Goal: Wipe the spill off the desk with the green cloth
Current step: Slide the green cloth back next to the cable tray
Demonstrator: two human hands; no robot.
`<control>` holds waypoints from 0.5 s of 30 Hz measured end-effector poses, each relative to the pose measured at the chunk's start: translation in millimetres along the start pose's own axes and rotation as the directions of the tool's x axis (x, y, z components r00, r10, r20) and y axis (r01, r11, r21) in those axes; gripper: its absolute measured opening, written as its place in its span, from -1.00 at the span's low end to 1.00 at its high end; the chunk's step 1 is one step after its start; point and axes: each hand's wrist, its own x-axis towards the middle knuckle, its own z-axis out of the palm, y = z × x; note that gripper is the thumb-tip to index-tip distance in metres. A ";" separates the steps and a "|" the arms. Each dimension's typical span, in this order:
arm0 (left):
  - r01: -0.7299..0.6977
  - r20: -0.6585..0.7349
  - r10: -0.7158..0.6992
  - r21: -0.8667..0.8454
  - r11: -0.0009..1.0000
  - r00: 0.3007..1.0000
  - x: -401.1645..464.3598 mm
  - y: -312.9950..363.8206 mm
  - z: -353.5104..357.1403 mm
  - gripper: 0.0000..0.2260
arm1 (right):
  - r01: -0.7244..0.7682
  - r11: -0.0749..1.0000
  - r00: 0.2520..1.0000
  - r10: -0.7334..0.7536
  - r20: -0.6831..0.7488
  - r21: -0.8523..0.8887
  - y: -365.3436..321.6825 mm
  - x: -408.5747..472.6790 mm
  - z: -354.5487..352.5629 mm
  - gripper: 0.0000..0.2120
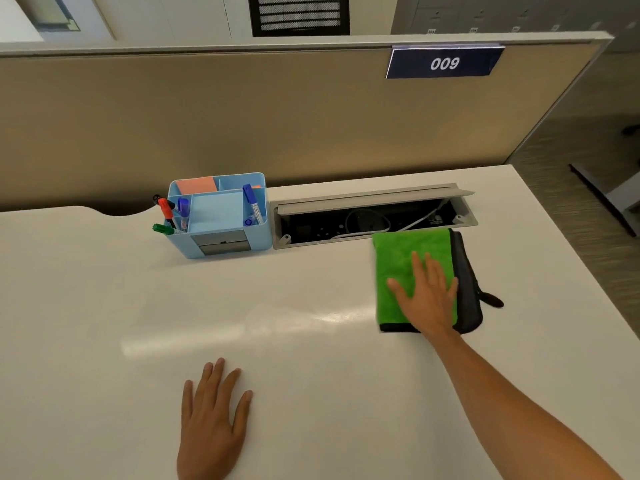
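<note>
White, glossy desk (104, 306): my right hand (427, 299) presses flat, fingers spread, on the folded fuzzy green cloth (401, 268) near its far right edge; my left hand (211, 420) lies splayed on bare desktop at the near edge, well apart from the cloth.

The right hand (427, 299) lies palm down with its fingers spread and flat, nothing gripped, the bare forearm stretched out long from the lower right corner toward it. The left hand (213, 420) rests flat too, palm down near the bottom edge of the view, fingers slightly fanned and pointing forward, well apart from the right hand and nearer the body.
</note>
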 end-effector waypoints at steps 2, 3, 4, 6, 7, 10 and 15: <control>0.008 -0.004 -0.008 -0.001 1.000 1.000 -0.6 0.4 -1.2 -0.44 | 0.098 0.989 0.991 -0.088 0.097 -0.112 -2.3 -7.4 14.7 -0.20; 0.010 -0.005 -0.010 -0.002 1.000 1.000 -0.8 0.6 -1.8 -0.44 | 0.126 0.981 0.987 -0.108 0.121 -0.147 -1.1 -8.8 18.8 -0.21; 0.010 -0.007 -0.010 -0.003 1.000 1.000 -0.6 0.9 -2.4 -0.43 | 0.135 0.978 0.985 -0.115 0.131 -0.159 0.8 -8.8 20.4 -0.23; 0.009 -0.004 -0.009 -0.006 1.000 1.000 -0.2 2.2 -4.0 -0.43 | 0.144 0.976 0.983 -0.122 0.138 -0.162 5.3 -5.9 18.8 -0.29; 0.007 0.000 -0.007 -0.007 1.000 1.000 -0.2 3.0 -4.2 -0.43 | 0.152 0.974 0.982 -0.130 0.138 -0.169 8.2 -5.0 17.2 -0.32; 0.010 0.006 -0.010 -0.005 1.000 1.000 -0.3 3.2 -5.0 -0.45 | 0.186 0.964 0.978 -0.162 0.134 -0.189 16.1 -4.6 14.9 -0.38; 0.022 0.023 -0.022 0.024 0.999 0.999 -0.5 1.8 -4.1 -0.49 | 0.185 0.959 0.977 -0.156 0.147 -0.216 18.6 -5.5 12.3 -0.37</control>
